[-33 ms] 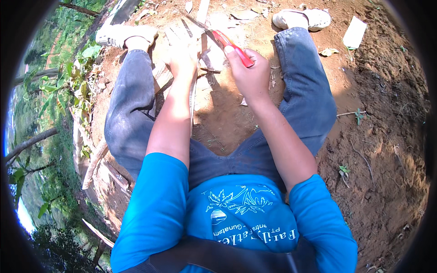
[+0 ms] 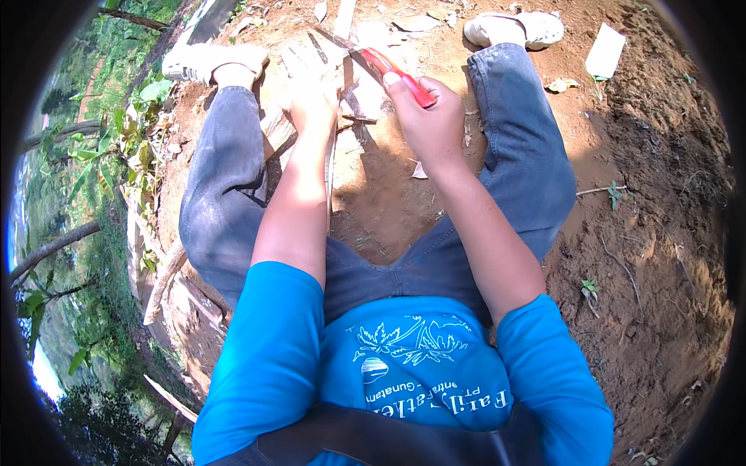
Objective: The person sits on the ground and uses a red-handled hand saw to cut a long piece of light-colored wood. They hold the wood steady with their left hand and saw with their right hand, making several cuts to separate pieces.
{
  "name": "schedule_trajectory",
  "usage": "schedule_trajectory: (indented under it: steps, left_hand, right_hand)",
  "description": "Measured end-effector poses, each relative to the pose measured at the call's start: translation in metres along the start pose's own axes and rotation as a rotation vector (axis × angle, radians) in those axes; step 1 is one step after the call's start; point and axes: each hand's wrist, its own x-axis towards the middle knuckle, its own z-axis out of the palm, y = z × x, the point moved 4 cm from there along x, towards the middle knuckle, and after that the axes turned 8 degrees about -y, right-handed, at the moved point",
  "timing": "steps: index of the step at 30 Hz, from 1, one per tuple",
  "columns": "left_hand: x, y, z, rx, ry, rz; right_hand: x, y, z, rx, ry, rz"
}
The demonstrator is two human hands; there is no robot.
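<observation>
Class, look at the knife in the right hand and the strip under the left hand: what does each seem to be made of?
Knife: glossy red handle, probably plastic; dark, dull blade, likely metal. Strip: pale, thin, matte, looks like split wood or bamboo; the glare leaves it open.

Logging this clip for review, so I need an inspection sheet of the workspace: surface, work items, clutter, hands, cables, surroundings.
Surface: bare reddish-brown dirt ground, sunlit.
Job's things: red-handled knife with dark blade; pale split wooden piece lying on the ground between the legs.
Clutter: pale wood chips, dry leaves, flat pale offcut.
Hands: right hand grips the knife handle; left hand presses on the wood.
Cables: nothing seen.
Surroundings: green plants and fallen branches at left; white shoes.
</observation>
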Motion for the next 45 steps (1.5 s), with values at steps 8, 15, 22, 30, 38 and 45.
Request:
schedule_trajectory:
  steps: [8,15,22,30,38,45]
  left_hand:
    - [-0.009,0.012,0.004,0.271,0.031,0.001]
    - [0.011,0.019,-0.002,0.303,-0.057,-0.021]
    - [0.037,0.018,-0.033,0.418,-0.347,0.185]
    - [0.021,0.025,-0.024,0.360,-0.216,0.161]
    - [0.035,0.018,-0.030,0.341,-0.228,0.147]
    - [0.032,0.022,-0.005,0.384,-0.255,0.216]
  right_hand:
    - [-0.029,0.015,-0.003,-0.048,-0.047,0.037]
    - [-0.042,0.050,-0.002,0.003,-0.262,0.088]
    - [0.001,0.016,-0.010,0.128,-0.221,-0.031]
    - [-0.024,0.003,-0.002,-0.093,-0.159,0.003]
    - [-0.037,-0.034,-0.063,-0.357,-0.266,-0.085]
    - [-0.041,0.004,-0.060,-0.126,-0.097,0.039]
